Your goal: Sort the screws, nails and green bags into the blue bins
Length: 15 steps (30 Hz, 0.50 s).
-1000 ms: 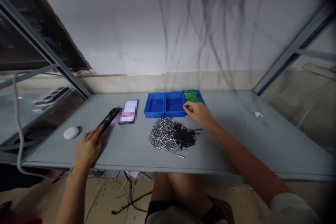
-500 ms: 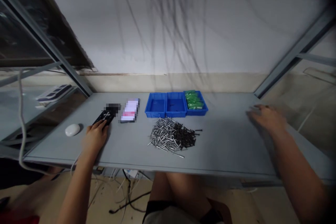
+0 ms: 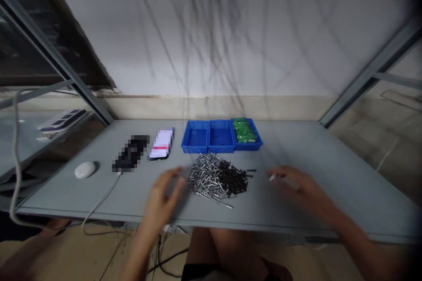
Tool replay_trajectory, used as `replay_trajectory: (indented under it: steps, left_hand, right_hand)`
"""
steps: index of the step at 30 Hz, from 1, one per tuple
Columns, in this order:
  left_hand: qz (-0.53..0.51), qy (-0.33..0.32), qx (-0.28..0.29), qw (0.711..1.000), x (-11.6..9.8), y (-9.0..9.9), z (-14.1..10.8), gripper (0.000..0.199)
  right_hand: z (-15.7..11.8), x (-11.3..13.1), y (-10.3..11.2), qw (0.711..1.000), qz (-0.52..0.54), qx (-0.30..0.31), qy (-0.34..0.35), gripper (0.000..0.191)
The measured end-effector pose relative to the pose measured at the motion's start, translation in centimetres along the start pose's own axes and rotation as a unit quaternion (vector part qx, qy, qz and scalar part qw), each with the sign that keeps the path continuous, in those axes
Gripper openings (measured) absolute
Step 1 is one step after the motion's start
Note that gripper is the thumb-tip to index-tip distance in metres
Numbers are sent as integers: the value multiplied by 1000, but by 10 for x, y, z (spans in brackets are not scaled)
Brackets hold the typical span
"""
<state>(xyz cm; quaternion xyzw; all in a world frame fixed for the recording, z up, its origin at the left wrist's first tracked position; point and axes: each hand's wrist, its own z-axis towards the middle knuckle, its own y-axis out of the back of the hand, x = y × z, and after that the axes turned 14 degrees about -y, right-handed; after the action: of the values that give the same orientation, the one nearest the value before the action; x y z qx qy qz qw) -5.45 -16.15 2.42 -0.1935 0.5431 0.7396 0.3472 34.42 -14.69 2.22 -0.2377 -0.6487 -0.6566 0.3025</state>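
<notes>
The open, motion-blurred left hand [image 3: 161, 197] hovers just beside a heap of loose silver and black metal rivets [image 3: 217, 178]; the right hand [image 3: 300, 186], near the heap's other side, pinches a slim silver pin [image 3: 272, 178].

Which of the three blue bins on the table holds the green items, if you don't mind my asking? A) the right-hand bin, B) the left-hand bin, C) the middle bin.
A. The green items lie inside the blue bin at the right-hand end of the row, as seen from the person's seat.
</notes>
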Motion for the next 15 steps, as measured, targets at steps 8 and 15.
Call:
replay_trajectory:
  steps: [8, 15]
  left_hand:
    - [-498, 98, 85, 857, -51, -87, -88, 46]
    - [-478, 213, 3, 852, -8, -35, -122, 34]
  right_hand:
    - [-55, 106, -100, 956, 143, 183, 180, 24]
    - [-11, 66, -76, 986, 9, 23, 164, 24]
